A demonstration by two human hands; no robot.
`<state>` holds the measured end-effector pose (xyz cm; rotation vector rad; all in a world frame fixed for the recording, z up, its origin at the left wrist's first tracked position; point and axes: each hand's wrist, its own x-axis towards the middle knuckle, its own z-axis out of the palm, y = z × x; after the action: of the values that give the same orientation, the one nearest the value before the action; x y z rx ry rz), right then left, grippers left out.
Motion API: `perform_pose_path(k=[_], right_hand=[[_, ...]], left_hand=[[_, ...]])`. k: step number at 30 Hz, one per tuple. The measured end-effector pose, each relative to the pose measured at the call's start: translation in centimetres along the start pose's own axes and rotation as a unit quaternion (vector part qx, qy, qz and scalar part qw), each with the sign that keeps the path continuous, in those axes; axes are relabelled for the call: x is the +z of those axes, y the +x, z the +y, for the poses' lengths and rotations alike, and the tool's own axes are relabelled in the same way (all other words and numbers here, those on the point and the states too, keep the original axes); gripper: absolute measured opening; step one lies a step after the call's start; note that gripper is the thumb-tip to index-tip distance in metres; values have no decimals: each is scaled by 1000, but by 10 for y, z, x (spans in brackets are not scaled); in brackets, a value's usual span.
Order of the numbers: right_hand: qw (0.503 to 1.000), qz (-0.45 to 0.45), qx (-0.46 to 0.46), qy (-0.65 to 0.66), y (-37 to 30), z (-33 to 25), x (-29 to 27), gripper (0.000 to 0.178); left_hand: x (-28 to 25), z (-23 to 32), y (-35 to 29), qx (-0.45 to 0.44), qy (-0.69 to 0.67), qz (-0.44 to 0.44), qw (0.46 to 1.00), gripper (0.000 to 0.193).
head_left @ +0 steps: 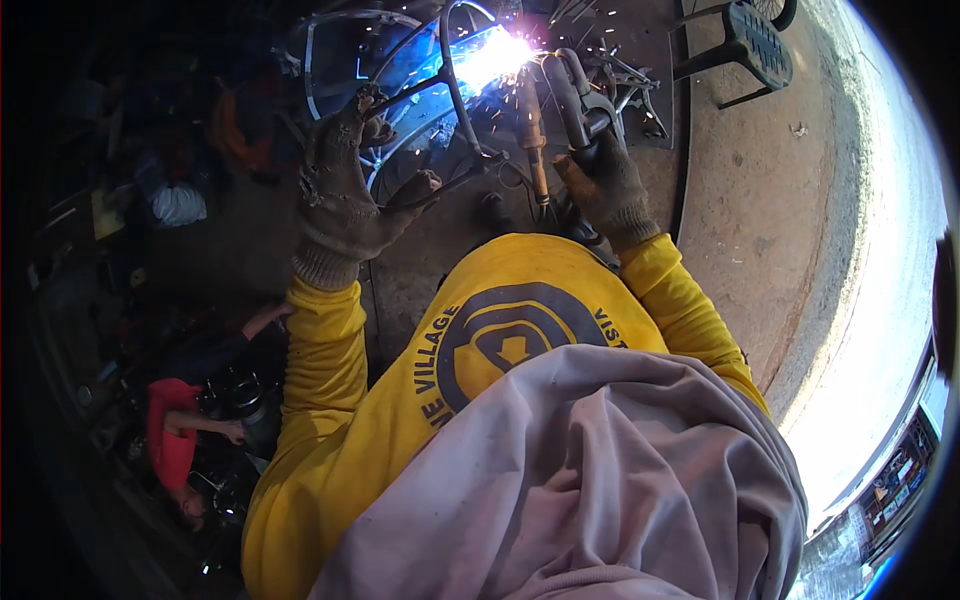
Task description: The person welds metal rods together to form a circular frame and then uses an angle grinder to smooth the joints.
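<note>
My right hand (pixel 603 185), in a worn work glove, is wrapped tight around the grip of the electrode holder (pixel 572 100), whose dark clamp arm curves up and forward from my fist. The tip ends in the white-blue arc (pixel 508 50), with sparks scattering down and to the right of it.

My left hand (pixel 345 195), gloved the same way, is closed around a thin bar of the metal frame (pixel 440 95); the thumb and fingers pinch the bar where it runs low and to the right, and the fingertips reach up against another curved rod. The frame is a set of bent dark rods and rings standing in front of me, lit blue near the arc, which sits on its upper part, between my two hands and farther out than both.

A brownish rod (pixel 535 140) stands nearly upright just left of my right hand. Below the hands are my yellow sleeves (pixel 320 350) and a pale cloth (pixel 580 480) draped over my chest.

Farther out, the concrete floor (pixel 760 220) spreads to the right, with a dark plastic chair (pixel 750 45) near the top edge. At lower left, well apart from me, another person in a red shirt (pixel 170 440) bends over dark machine parts.
</note>
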<state>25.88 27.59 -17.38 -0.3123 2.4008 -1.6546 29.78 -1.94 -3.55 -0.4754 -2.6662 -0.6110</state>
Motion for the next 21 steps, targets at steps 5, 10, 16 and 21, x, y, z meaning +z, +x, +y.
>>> perform_pose_path(k=[5,10,16,21], right_hand=[[997,-4,54,-48,1,5,4,41],[991,57,-115,-48,1,-4,9,39],[991,34,128,-28,2,-3,-4,46],[981,16,129,-141,5,-8,-2,44]], left_hand=[[-1,0,2,-23,-44,-6,999,89],[-5,-2,4,37,23,-3,999,92],[-10,-2,27,77,78,-4,994,94],[-13,-6,39,-27,-16,-75,997,93]])
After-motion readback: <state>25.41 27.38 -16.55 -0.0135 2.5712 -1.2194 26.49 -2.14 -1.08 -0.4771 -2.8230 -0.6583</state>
